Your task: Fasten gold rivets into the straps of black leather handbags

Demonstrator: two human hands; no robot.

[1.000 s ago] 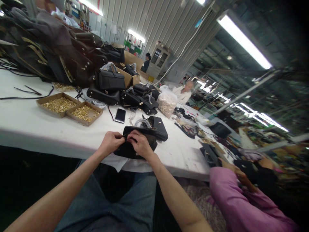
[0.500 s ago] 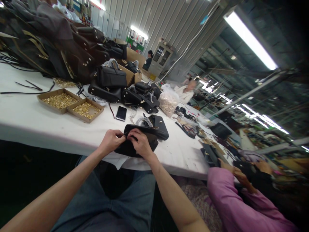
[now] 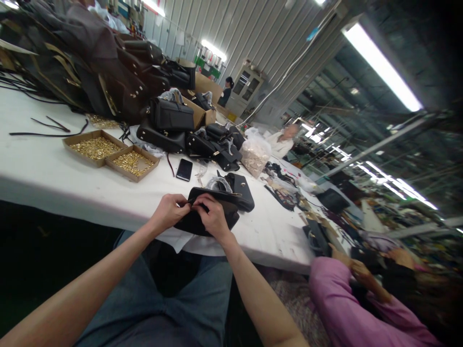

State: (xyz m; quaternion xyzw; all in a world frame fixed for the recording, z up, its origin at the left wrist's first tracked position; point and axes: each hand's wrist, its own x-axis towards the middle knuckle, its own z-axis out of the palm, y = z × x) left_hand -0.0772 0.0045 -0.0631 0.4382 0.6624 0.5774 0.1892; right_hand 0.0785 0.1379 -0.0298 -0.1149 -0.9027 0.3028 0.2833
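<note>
A black bag point(image 3: 230, 212) lies at the front edge of the white-covered table, its side turned toward me. My left hand point(image 3: 172, 211) pinches the bag's left edge, fingers closed. Right beside it, my right hand point(image 3: 210, 215) has its fingers bent and pressed on the same part of the bag. Whatever small piece may be between the fingertips is too small to make out. Another black bag point(image 3: 243, 191) with a plastic-wrapped handle touches the far side of this one. A phone point(image 3: 184, 170) rests just beyond my left hand.
Two cardboard trays point(image 3: 99, 163) of gold hardware stand at the left. Behind them are piled dark bags point(image 3: 171, 115) and a clear plastic sack point(image 3: 255, 153). At the right, a person in a pink sleeve point(image 3: 334, 294) handles a dark bag point(image 3: 318, 237) at the table edge.
The view has shifted slightly, so the table items appear a little farther right. Both my hands keep their hold on the bag, almost unmoved. The neighbour's hands have moved slightly.
</note>
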